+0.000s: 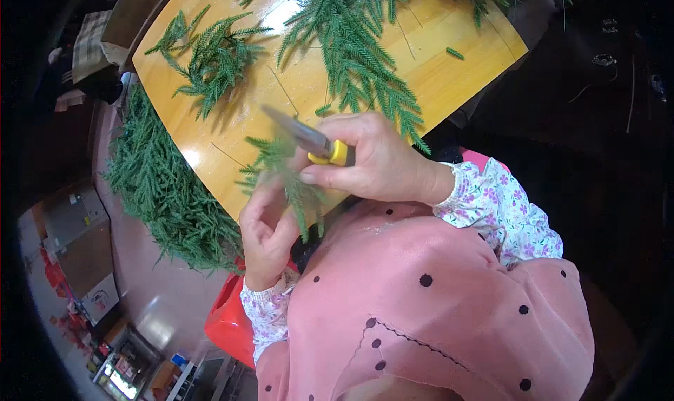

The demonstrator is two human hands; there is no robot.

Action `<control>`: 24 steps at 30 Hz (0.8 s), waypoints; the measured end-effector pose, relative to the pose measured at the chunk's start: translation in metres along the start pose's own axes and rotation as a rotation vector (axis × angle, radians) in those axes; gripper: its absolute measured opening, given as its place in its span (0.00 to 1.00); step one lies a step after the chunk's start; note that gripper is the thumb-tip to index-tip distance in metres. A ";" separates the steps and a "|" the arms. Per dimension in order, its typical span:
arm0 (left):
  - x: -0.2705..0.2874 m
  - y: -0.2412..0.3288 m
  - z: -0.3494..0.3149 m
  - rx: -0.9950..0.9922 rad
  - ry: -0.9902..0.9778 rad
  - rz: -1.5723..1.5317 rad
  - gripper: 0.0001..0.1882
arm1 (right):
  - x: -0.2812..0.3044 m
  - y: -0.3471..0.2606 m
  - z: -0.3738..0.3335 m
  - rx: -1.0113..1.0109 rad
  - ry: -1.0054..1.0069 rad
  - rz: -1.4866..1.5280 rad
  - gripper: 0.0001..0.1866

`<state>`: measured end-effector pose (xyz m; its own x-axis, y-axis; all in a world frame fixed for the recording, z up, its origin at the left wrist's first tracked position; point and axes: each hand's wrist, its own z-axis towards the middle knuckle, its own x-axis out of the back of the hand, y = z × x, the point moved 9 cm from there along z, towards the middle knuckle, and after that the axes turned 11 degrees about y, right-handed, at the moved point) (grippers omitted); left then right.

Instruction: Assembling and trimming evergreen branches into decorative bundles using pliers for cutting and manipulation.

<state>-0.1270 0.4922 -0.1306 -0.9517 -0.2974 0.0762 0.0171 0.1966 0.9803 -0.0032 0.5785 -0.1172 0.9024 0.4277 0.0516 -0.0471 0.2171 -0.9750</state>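
Observation:
In front of my chest, at the table's near edge, my left hand point(268, 231) is closed on a small green artificial pine sprig point(282, 155), whose needles are partly smeared by motion. My right hand point(372, 154) grips long-nose pliers point(309, 137) with yellow and black handles. Their metal jaws point up and left, above the sprig, and are blurred, so whether they touch it I cannot tell. The right thumb lies close to the sprig's stem. Beyond my hands, a long pine garland point(347, 50) hangs across the wooden table point(449, 85).
A separate pine cluster point(217, 60) lies at the table's left. Thin wire pieces and a tiny loose tip point(455, 53) are scattered on the tabletop. A large heap of greenery point(165, 183) sits on the floor to the left, near a red plastic stool or tub point(232, 324).

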 end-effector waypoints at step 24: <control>0.019 -0.015 0.012 0.176 0.114 -0.392 0.10 | -0.038 -0.027 -0.029 0.519 -0.305 -0.555 0.09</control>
<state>-0.1490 0.4945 -0.1457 -0.8358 -0.4806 -0.2656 -0.4000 0.2015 0.8941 -0.0238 0.5309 -0.0996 0.6999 0.3419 0.6271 0.1128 0.8141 -0.5697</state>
